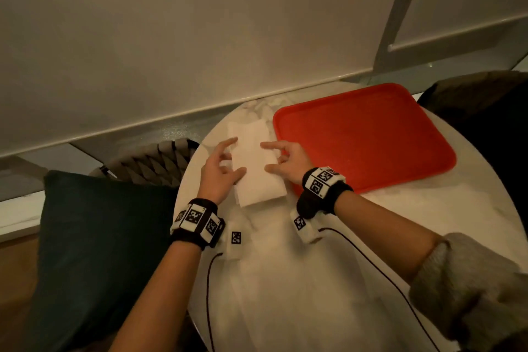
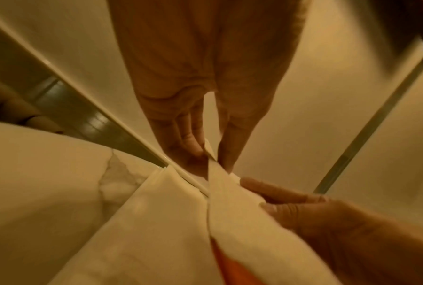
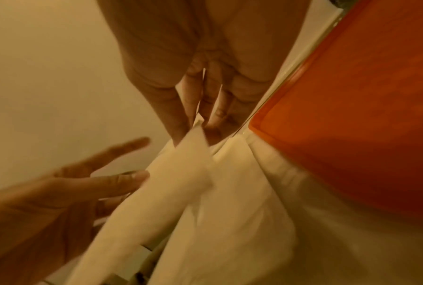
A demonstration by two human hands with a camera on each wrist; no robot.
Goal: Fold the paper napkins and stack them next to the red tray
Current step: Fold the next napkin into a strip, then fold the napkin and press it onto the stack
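At frame centre, the left hand [image 1: 219, 169] and right hand [image 1: 285, 161] each pinch a long edge of the folded napkin [image 1: 255, 161], apparently to square it onto the stack [image 1: 247, 127] left of the red tray [image 1: 368, 137].

Two hands [image 1: 220, 168] [image 1: 288, 160], one red tray [image 1: 371, 137], one napkin stack [image 1: 257, 163], one cushion [image 1: 100, 251].

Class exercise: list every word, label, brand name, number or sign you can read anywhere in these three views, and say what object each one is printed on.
No readable words, brands or numbers appear in any view.
Black-and-white square marker patterns on the left wristband: machine codes, not text.
Same patterns on the right wristband: not text.
Red tray, napkins and table: no print visible.
Both wrist views: blurred, nothing printed shows.
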